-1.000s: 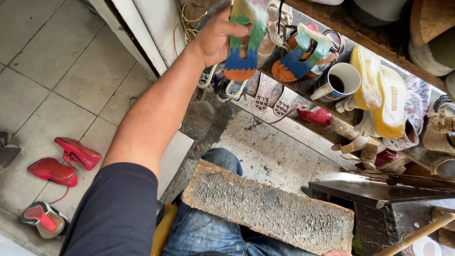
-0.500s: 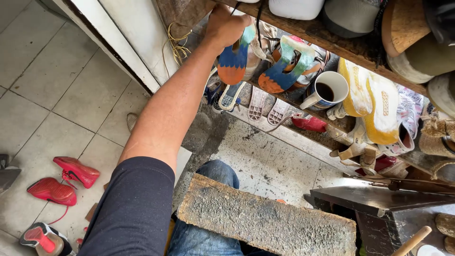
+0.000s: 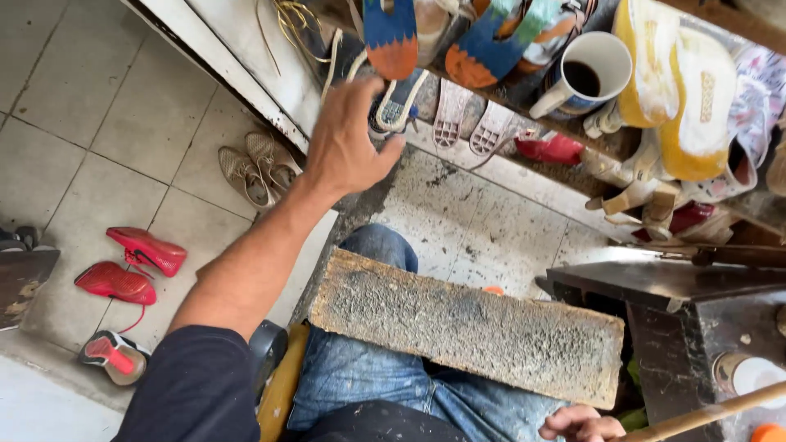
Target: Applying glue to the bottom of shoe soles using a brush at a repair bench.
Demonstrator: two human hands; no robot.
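On the pale tiled floor lay several shoes: a pair of red heeled shoes at the left, a pair of tan flats beside a white ledge, and one red-soled shoe near the lower edge. Above the ledge ran a cluttered shelf packed with footwear, a white mug with dark liquid in it, and yellow-and-white slippers.

The left hand was stretched out from a bare forearm and dark sleeve, fingers spread and loosely open, gripping nothing. Its fingertips were just below a blue sole with an orange toe hanging at the shelf's edge, and next to a rope-edged sandal; I cannot tell if they touched either. The right hand showed only knuckles at the bottom edge, curled near a wooden stick; its grip cannot be told.

A rough, grey, pitted rectangular slab lay across the person's lap on worn blue jeans. To the right stood a dark metal bench, scuffed and spattered, with a white lid on it.
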